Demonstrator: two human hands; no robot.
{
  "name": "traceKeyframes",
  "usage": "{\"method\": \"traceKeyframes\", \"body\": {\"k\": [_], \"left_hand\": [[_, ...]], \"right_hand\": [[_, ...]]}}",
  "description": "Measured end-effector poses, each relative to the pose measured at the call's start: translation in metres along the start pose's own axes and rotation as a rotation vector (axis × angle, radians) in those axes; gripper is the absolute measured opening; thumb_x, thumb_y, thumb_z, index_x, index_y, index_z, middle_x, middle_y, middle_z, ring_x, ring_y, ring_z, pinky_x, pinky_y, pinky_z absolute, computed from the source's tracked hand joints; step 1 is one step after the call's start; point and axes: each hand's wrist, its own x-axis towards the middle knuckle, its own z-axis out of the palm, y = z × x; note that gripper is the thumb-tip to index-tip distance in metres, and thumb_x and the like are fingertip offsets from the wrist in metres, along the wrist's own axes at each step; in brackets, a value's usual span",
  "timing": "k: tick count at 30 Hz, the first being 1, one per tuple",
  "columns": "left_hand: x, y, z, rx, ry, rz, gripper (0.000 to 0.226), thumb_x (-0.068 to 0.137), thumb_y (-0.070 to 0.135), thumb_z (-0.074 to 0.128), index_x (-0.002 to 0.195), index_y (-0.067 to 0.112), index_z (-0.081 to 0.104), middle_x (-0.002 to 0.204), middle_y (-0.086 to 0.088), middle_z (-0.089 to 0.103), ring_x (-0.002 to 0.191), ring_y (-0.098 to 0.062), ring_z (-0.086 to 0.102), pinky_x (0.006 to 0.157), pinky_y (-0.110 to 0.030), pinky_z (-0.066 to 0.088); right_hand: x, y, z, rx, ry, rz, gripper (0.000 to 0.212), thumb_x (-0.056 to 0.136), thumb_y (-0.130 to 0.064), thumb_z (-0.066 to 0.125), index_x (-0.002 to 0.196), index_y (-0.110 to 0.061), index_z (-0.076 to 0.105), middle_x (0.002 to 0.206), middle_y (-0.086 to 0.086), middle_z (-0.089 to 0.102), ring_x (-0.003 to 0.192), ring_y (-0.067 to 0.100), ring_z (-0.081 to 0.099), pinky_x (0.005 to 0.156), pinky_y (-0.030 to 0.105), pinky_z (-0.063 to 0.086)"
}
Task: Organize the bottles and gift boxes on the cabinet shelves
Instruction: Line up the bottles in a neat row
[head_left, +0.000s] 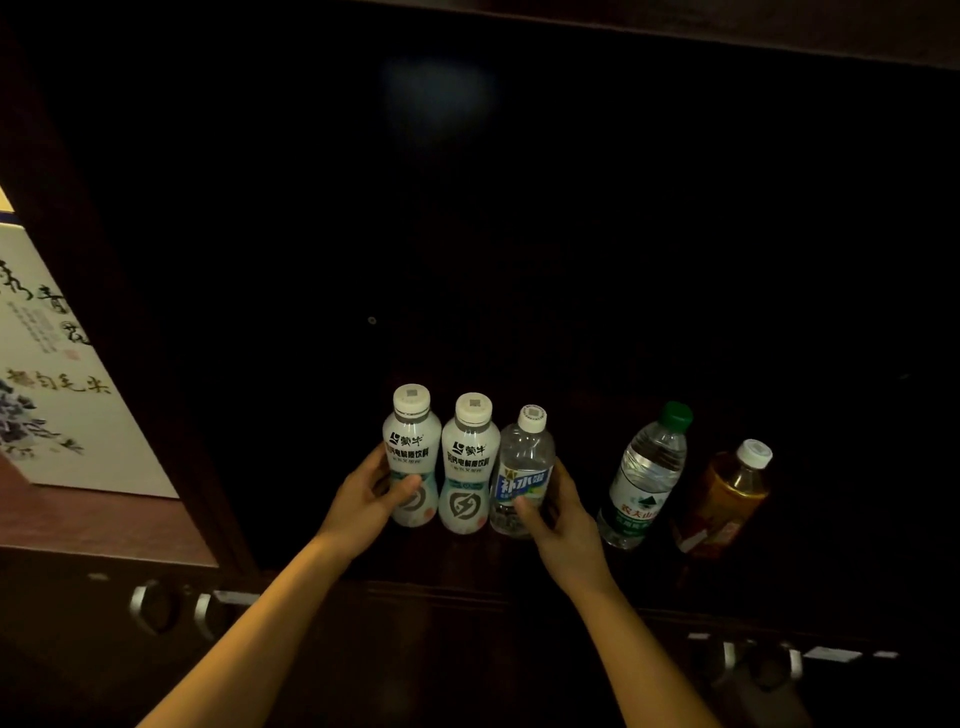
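While the dark wooden cabinet shelf (457, 560) fades into blackness, the left hand (370, 501) grips a white plastic bottle (412, 457); the right hand (565, 522) clasps a clear blue-labelled bottle (522, 475).

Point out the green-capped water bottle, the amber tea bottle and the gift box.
green-capped water bottle (653, 458): head view, clear body above the label.
amber tea bottle (727, 498): head view, amber body.
gift box (62, 415): head view, white printed face.

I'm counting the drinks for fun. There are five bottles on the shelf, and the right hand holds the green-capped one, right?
Not quite. Five bottles, yes, but the right hand holds the blue-label bottle; the green-capped bottle stands untouched beside it, as the head view shows.
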Motion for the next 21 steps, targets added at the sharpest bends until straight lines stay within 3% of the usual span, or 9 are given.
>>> {"method": "traceKeyframes", "body": {"k": [2, 3, 6, 10, 14, 15, 18, 21], "left_hand": [[-0.001, 0.003, 0.000, 0.009, -0.001, 0.006, 0.055, 0.086, 0.023, 0.072, 0.126, 0.051, 0.047, 0.119, 0.028, 0.058, 0.103, 0.021, 0.053, 0.080, -0.005, 0.045], [-0.001, 0.005, 0.001, 0.009, 0.004, 0.009, 0.054, 0.086, 0.022, 0.073, 0.124, 0.051, 0.047, 0.117, 0.028, 0.058, 0.103, 0.019, 0.053, 0.082, -0.007, 0.044], [-0.003, 0.010, 0.002, 0.001, 0.014, 0.000, 0.053, 0.083, 0.024, 0.075, 0.119, 0.053, 0.049, 0.112, 0.030, 0.060, 0.101, 0.018, 0.053, 0.086, -0.012, 0.042], [-0.010, 0.017, 0.005, -0.037, 0.036, -0.016, 0.056, 0.074, 0.051, 0.068, 0.127, 0.049, 0.048, 0.114, 0.030, 0.056, 0.101, 0.014, 0.051, 0.084, -0.015, 0.040], [-0.011, 0.014, 0.004, -0.116, 0.053, -0.026, 0.070, 0.086, 0.065, 0.048, 0.147, 0.032, 0.041, 0.143, 0.011, 0.048, 0.130, -0.011, 0.046, 0.108, -0.035, 0.035], [-0.010, 0.014, 0.003, -0.134, 0.052, -0.025, 0.070, 0.087, 0.066, 0.044, 0.147, 0.031, 0.042, 0.144, 0.008, 0.049, 0.131, -0.013, 0.046, 0.107, -0.035, 0.036], [-0.008, 0.015, 0.005, -0.162, 0.066, -0.040, 0.067, 0.087, 0.070, 0.037, 0.141, 0.033, 0.048, 0.139, 0.007, 0.054, 0.127, -0.013, 0.050, 0.101, -0.031, 0.038], [-0.006, 0.014, 0.004, -0.170, 0.068, -0.048, 0.061, 0.087, 0.071, 0.038, 0.136, 0.036, 0.051, 0.132, 0.011, 0.058, 0.122, -0.009, 0.053, 0.097, -0.029, 0.040]], "right_hand": [[-0.010, 0.001, -0.010, -0.009, 0.058, 0.032, 0.083, 0.081, -0.060, 0.065, 0.152, -0.031, 0.035, 0.141, -0.022, 0.049, 0.126, -0.004, 0.048, 0.105, 0.026, 0.042], [-0.017, 0.002, -0.016, -0.020, 0.102, 0.045, 0.071, 0.082, -0.058, 0.065, 0.145, -0.033, 0.045, 0.136, -0.021, 0.055, 0.121, -0.004, 0.053, 0.103, 0.027, 0.046], [-0.039, 0.010, -0.042, -0.071, 0.234, 0.034, 0.012, 0.091, -0.045, 0.064, 0.102, -0.048, 0.067, 0.100, -0.020, 0.073, 0.097, -0.003, 0.067, 0.081, 0.018, 0.052], [-0.062, 0.018, -0.080, -0.114, 0.429, 0.009, 0.018, 0.098, -0.034, 0.057, 0.085, -0.042, 0.067, 0.085, -0.016, 0.073, 0.081, -0.003, 0.067, 0.069, 0.021, 0.046], [-0.059, 0.021, -0.102, -0.075, 0.513, 0.023, 0.009, 0.099, -0.039, 0.054, 0.101, -0.045, 0.060, 0.098, -0.024, 0.066, 0.093, -0.005, 0.063, 0.074, 0.021, 0.045], [-0.056, 0.022, -0.106, -0.063, 0.483, 0.045, 0.016, 0.098, -0.046, 0.052, 0.113, -0.045, 0.057, 0.108, -0.026, 0.063, 0.101, -0.005, 0.060, 0.079, 0.019, 0.044], [-0.039, 0.020, -0.111, -0.019, 0.353, 0.112, 0.069, 0.091, -0.063, 0.047, 0.151, -0.034, 0.032, 0.142, -0.019, 0.041, 0.129, 0.003, 0.041, 0.102, 0.025, 0.038], [-0.023, 0.014, -0.112, 0.077, 0.253, 0.089, 0.071, 0.093, -0.059, 0.047, 0.156, -0.036, 0.024, 0.151, -0.020, 0.035, 0.135, -0.001, 0.034, 0.107, 0.028, 0.036]]}}
